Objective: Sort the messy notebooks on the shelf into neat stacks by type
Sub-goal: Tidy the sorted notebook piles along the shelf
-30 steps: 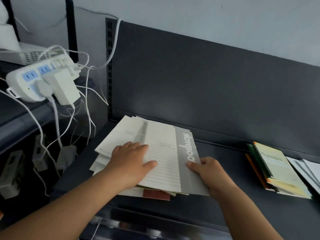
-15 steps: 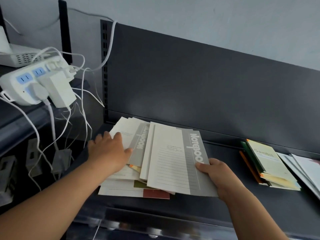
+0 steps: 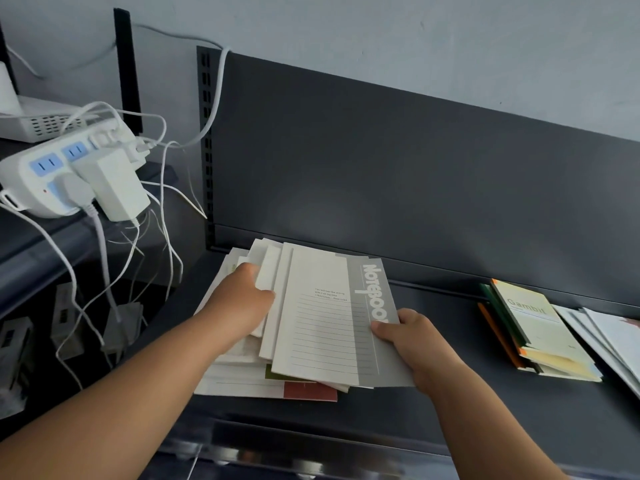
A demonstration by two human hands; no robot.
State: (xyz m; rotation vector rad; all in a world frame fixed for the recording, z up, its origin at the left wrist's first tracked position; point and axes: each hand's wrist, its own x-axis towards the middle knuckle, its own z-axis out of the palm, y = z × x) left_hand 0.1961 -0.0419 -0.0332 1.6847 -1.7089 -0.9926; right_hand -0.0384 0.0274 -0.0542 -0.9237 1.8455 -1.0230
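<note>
In the head view, your right hand (image 3: pixel 412 344) pinched the grey edge of the top notebook (image 3: pixel 325 323), thumb on the cover and fingers hidden beneath. Your left hand (image 3: pixel 242 299) gripped the left edges of the cream notebooks (image 3: pixel 272 271) fanned just under it, fingertips tucked out of sight. These lay atop the messy pile (image 3: pixel 242 381) at the left end of the dark shelf (image 3: pixel 450 417). Well apart to the right sat the Gambit stack (image 3: pixel 533 327), with loose sheets (image 3: pixel 609 334) touching it. A white power strip (image 3: pixel 52 174) sat at far left.
</note>
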